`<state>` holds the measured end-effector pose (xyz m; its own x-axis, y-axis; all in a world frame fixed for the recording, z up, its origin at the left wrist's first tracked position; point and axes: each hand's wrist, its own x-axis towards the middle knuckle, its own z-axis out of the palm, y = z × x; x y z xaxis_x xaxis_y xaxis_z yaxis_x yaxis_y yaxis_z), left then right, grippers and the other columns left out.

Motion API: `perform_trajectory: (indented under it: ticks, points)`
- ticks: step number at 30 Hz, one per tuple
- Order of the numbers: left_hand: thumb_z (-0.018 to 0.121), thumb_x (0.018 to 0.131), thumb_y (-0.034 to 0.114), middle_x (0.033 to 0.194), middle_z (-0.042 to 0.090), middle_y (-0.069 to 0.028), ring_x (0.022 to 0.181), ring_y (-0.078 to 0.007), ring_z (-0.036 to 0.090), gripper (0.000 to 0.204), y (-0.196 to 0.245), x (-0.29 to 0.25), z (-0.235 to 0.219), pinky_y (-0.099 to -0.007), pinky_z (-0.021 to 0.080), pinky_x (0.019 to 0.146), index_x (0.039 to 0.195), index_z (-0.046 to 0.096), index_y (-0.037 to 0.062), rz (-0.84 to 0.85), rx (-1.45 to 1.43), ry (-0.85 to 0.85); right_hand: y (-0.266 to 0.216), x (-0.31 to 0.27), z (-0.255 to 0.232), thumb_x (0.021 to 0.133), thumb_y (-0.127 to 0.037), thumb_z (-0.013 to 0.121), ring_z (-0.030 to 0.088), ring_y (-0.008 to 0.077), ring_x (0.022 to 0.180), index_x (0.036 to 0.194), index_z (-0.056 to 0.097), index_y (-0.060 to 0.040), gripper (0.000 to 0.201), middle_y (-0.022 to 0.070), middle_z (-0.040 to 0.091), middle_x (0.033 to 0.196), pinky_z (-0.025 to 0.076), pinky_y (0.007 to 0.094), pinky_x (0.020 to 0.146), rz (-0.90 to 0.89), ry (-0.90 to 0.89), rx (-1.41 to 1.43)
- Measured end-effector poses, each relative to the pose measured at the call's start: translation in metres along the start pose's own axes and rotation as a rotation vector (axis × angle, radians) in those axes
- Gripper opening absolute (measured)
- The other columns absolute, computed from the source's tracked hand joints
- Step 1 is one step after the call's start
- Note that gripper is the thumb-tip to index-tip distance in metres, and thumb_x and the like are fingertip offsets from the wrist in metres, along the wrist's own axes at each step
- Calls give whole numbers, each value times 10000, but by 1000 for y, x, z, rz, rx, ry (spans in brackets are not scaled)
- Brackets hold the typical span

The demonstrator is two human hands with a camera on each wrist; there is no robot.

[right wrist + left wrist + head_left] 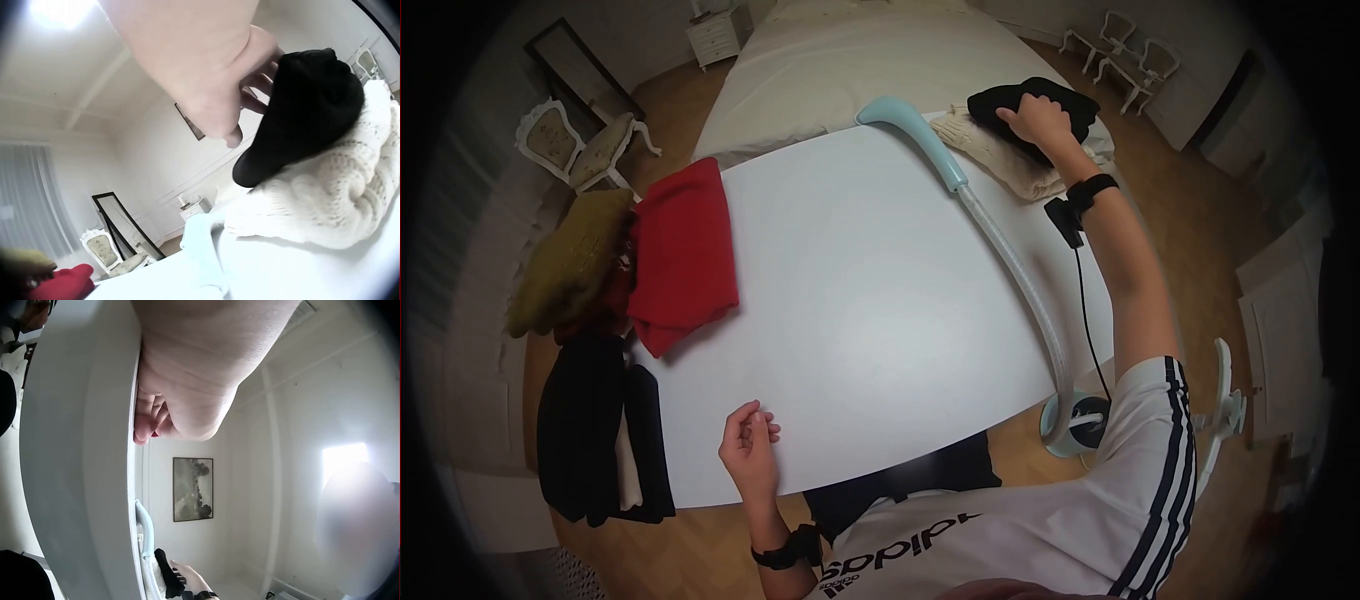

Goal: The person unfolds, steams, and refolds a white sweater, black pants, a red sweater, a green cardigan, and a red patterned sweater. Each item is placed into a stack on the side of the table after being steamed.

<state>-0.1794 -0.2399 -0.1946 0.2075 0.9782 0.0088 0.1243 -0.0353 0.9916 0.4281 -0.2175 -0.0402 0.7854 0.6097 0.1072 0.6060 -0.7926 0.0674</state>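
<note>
My right hand (1040, 122) is over a folded black garment (1075, 105), its fingers at the cloth. In the right wrist view the thumb (234, 136) stands apart from the fabric, and the fingertips are partly hidden by the black garment (306, 112). Beneath it lies a cream cable-knit sweater (325, 194) at the table's far right corner. My left hand (750, 450), fingers loosely bent, holds nothing near the front edge of the white table (830, 300).
A pale blue steamer head (920, 145) lies on the table, its hose (1025, 280) running to a base (1060, 430) on the floor. At left are a folded red garment (687, 250), an olive garment (570, 260) and dark clothes (580, 430). A bed (840, 60) stands beyond.
</note>
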Motion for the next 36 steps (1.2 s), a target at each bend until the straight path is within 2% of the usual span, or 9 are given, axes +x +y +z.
perform_trajectory:
  ticks: [3,7,11,16,19,23,26,31,36]
  points:
    - [586,1047,90,942,687,-81,780,-110,644,193,-2,1,0,-242,530,697,1183,652,-31,-2,-13,-12,16,1,18,1012,-590,529,593,406,1285,1312,662,-43,638,208,644,1350,452,515,1074,91,255,-30]
    - [600,1045,98,946,698,-84,806,-113,661,213,-6,0,-5,-247,547,724,1196,656,-41,-19,-32,-23,18,-6,25,999,-587,551,642,439,1179,1269,672,-41,621,228,656,1307,477,567,1019,18,170,-1]
    - [618,1028,87,912,710,-77,778,-115,681,192,-6,3,-3,-247,559,698,1166,677,-32,7,-27,9,-28,-40,51,972,-339,675,685,412,1073,1195,685,-12,396,226,693,1215,531,489,938,-468,608,201]
    - [619,1028,90,923,705,-63,799,-100,673,200,3,2,-4,-236,555,711,1182,677,-23,19,27,-51,-175,-176,44,925,-174,731,666,416,1084,1179,672,37,336,242,686,1171,528,451,960,-956,234,807]
    - [638,999,71,875,715,-78,739,-124,692,184,-2,2,-5,-256,560,678,1156,690,-11,45,-5,-28,-246,-241,34,924,-197,745,612,419,1221,1342,598,-19,477,233,595,1369,516,444,1022,-1170,120,786]
    - [644,992,73,873,714,-94,732,-133,688,186,-5,1,-7,-275,556,671,1154,686,-9,108,10,-17,-328,-290,22,846,-266,828,543,470,1296,1545,403,-108,834,274,446,1507,508,479,1043,-1189,92,564]
    - [641,986,72,885,716,-117,724,-156,681,173,-5,2,-7,-297,555,674,1130,680,-16,134,5,-28,-374,-294,30,788,-335,870,588,471,1232,1600,353,-223,969,261,428,1522,537,502,1016,-1095,337,364]
    - [634,986,60,920,722,-79,763,-129,688,193,0,0,-15,-268,561,712,1160,687,-6,169,47,-52,-399,-267,31,816,-285,846,688,429,1066,1514,504,-204,781,218,567,1404,600,468,897,-1115,151,352]
    - [651,983,72,920,724,-101,758,-154,689,167,1,2,-13,-284,559,705,1127,699,2,242,126,-45,-390,-221,33,851,-163,765,738,313,1012,1360,638,-78,531,199,749,1102,576,390,877,-916,-21,991]
